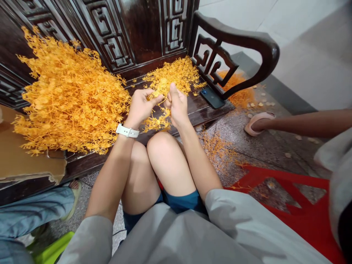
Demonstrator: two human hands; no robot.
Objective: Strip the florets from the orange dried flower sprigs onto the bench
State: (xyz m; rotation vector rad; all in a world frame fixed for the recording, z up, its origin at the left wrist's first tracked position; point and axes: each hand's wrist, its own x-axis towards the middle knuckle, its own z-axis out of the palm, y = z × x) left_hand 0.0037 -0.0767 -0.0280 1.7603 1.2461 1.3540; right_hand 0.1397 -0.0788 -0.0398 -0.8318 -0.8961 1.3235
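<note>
My left hand (143,105), with a white watch strap (127,131) at its wrist, pinches part of a yellow branched plastic sprig (157,101). Close beside it, my right hand (177,105) is closed with its thumb up, gripping the same sprig's other side; the fingers hide most of the piece. Under the hands, a few loose yellow sprigs (157,122) lie at the bench edge. Behind them spreads a low heap of small yellow plastic pieces (176,75). A much larger pile of tangled yellow sprigs (71,91) rises to the left of my left hand.
The dark wooden bench (198,114) has a curved armrest (247,38); a phone (212,97) lies beside it. Orange scraps (220,150) litter the floor. A cardboard box (30,157) and a person's jeans leg (35,211) are left; another person's foot (257,124) and a red stool (305,216) right.
</note>
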